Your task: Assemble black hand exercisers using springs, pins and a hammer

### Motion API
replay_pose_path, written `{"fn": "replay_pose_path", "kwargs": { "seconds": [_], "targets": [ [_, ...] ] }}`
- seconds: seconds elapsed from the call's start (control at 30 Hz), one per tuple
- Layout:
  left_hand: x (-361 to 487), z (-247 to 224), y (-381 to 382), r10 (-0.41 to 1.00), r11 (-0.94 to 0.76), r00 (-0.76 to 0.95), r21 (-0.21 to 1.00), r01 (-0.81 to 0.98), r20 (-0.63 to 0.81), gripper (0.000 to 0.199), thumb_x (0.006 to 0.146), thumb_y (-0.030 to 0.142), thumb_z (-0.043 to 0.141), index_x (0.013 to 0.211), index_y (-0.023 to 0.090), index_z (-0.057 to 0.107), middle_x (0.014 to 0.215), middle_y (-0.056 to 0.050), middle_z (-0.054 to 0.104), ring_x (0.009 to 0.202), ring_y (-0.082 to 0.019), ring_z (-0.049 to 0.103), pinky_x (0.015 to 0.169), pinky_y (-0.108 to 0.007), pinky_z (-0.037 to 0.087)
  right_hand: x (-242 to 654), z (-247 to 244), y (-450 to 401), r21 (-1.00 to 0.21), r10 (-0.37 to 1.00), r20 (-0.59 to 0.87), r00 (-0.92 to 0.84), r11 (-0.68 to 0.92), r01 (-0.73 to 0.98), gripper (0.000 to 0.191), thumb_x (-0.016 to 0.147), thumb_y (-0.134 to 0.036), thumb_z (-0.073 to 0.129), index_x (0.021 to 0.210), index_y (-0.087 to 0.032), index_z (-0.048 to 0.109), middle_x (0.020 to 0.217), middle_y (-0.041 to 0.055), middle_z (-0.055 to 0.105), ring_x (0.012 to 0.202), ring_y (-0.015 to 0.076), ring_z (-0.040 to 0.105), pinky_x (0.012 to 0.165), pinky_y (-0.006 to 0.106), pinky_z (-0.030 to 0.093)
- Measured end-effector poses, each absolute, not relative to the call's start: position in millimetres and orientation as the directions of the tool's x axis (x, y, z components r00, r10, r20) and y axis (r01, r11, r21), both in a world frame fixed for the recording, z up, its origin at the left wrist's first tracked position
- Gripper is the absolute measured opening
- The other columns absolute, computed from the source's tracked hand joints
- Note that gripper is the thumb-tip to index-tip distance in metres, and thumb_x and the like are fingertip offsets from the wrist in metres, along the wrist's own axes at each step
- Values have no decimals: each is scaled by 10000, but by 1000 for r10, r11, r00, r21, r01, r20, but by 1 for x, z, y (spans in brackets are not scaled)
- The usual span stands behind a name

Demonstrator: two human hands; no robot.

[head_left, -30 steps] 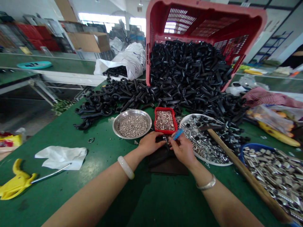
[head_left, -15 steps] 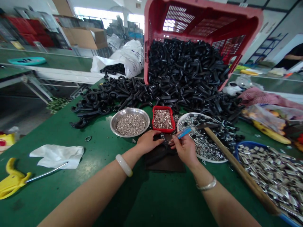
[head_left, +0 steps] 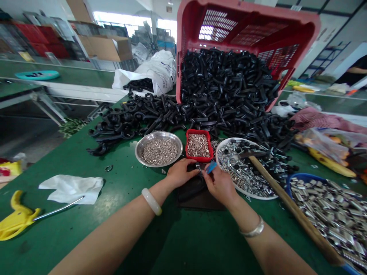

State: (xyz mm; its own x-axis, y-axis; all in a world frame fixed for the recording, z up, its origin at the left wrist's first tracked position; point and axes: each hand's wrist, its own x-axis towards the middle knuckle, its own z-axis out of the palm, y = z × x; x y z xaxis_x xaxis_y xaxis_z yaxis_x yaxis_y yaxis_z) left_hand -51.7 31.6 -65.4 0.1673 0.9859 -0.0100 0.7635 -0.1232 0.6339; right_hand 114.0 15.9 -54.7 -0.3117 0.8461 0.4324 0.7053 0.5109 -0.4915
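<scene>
A black clamp-like part (head_left: pixel 192 186) lies on a dark flat plate (head_left: pixel 200 206) in front of the person, with a small silvery fitting (head_left: pixel 198 166) at its far end. The left hand (head_left: pixel 180 172) reaches in from the left, palm down, thumb and fingers closed around that end of the part. The right hand (head_left: pixel 220 184) is clenched on a blue-handled tool (head_left: pixel 211 167), its thumb and fingertips meeting at the fitting, close to the left fingertips; the fingers hide the tool's tip. Both forearms angle inward, a pale bangle (head_left: pixel 151 201) on the left wrist and a silvery bracelet (head_left: pixel 254 228) on the right.

Print on the white sack (head_left: pixel 162 72) and a tag on the rim of the red crate (head_left: pixel 304 28) are too small to read.

Just beyond the hands on the green surface (head_left: pixel 126 248) stand a steel bowl (head_left: pixel 138 156) of tiny metal pieces and a red tray (head_left: pixel 197 158) of pins. To the right, a hammer (head_left: pixel 286 196) lies with its head over a white basin (head_left: pixel 252 194) of hardware, its handle slanting past a blue basin (head_left: pixel 298 176) of metal sleeves. A heap of black parts (head_left: pixel 200 114) spills from the tipped crate, walling off the far side. At left are a metal ring (head_left: pixel 108 168), a white sheet (head_left: pixel 74 187) and a yellow air gun (head_left: pixel 20 217), its nozzle touching the sheet.
</scene>
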Motion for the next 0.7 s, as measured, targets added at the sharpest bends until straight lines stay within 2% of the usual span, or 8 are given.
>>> {"fn": "replay_pose_path", "kwargs": {
  "seconds": [0.07,0.1,0.2,0.3,0.4,0.5,0.6,0.7],
  "targets": [
    [-52,-67,31,985,-139,170,635,760,12,478,728,526,512,1129,268,544,1091,-19,576,893,-181,562,724,-270,451,111,-49,19,-368,817,409,-407,556,745,205,818,-285,423,930,-142,519,804,124,637,696,222,628,625,325,489],
    [-52,-67,31,984,-152,174,633,759,28,471,732,526,507,1125,269,545,1088,-16,577,895,-180,562,729,-273,451,111,-47,22,-370,814,390,-431,567,736,208,815,-278,427,943,-143,520,816,122,640,707,222,627,635,329,489],
    [-52,-67,31,985,-159,166,620,768,46,446,748,516,491,1115,269,548,1083,-18,580,910,-183,561,744,-281,450,115,-43,27,-567,841,359,-405,541,621,154,816,-316,458,876,-188,516,733,60,638,654,196,622,610,316,501],
    [-51,-65,32,988,-141,149,606,783,37,432,749,488,507,1121,272,543,1081,-19,583,926,-182,560,759,-282,449,117,-35,34,-798,892,410,-191,453,399,161,818,-361,472,882,-214,463,673,17,613,560,165,607,507,281,503],
    [-47,-61,29,987,-155,155,565,810,49,430,755,485,504,1133,282,535,1115,-15,574,941,-186,556,754,-284,452,111,-22,52,-823,868,496,-23,478,307,211,814,-378,479,940,-214,436,711,18,609,576,158,614,521,276,507],
    [-42,-53,20,983,-183,157,470,863,93,432,775,489,479,1140,264,533,1104,-29,587,954,-201,550,752,-295,451,106,-15,88,-702,868,487,-94,454,549,211,811,-375,465,899,-185,490,742,45,629,641,167,625,601,289,497],
    [-51,-39,13,965,-237,173,372,898,196,355,832,451,403,1099,270,554,1067,-22,609,961,-191,544,785,-296,434,105,-15,123,-405,954,244,-176,265,875,194,754,-353,523,787,-169,571,776,88,650,751,222,625,654,330,474],
    [-83,-25,21,975,-98,38,273,957,218,317,865,404,337,1036,308,586,1069,-17,612,970,-208,543,785,-325,427,99,-14,133,-244,974,148,-172,204,948,207,704,-372,571,733,-172,616,781,117,660,771,268,620,642,364,461]
  ]
}}
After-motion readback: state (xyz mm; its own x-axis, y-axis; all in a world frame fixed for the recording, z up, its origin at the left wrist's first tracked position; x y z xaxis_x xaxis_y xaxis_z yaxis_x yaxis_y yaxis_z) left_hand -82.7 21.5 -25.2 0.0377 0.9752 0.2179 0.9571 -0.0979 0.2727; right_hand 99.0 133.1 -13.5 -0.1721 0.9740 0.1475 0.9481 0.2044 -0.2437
